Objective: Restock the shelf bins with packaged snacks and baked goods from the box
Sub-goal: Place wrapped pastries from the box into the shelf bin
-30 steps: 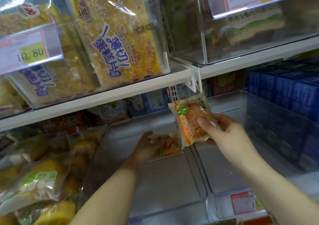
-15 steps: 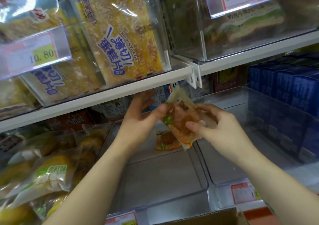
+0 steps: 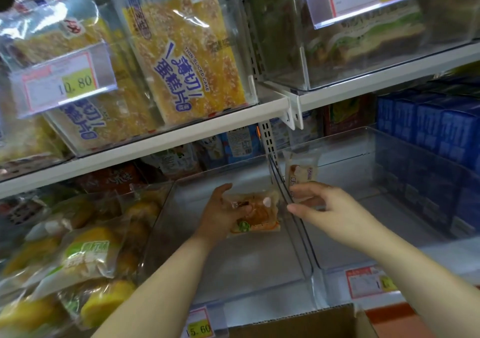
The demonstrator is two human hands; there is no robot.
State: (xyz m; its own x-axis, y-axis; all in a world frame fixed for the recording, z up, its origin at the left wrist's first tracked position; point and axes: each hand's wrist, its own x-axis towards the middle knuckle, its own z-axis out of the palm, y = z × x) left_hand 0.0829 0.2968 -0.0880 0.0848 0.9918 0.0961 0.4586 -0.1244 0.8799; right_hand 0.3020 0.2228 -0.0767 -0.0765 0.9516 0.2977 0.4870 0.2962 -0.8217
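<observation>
My left hand [image 3: 220, 214] is inside the middle clear bin [image 3: 233, 265] and grips an orange-and-green wrapped bun packet [image 3: 257, 214] low over the bin floor. My right hand [image 3: 322, 205] is just past the divider, over the right clear bin [image 3: 376, 208]. Its thumb and fingers pinch the lower edge of a white packet with purple print [image 3: 301, 169], which stands upright. The open cardboard box [image 3: 298, 322] shows at the bottom edge.
Left bin holds several yellow bun bags [image 3: 85, 257]. Blue cartons [image 3: 436, 127] stand behind the right bin. The white shelf [image 3: 155, 145] above carries bins of sliced cake bags [image 3: 187, 52] and sandwiches [image 3: 363, 39]. Price tags hang on the bin fronts.
The orange packet passed from my right hand to my left, which lowered it into the middle bin. My right hand shifted right with a white packet. The box edge rose into view.
</observation>
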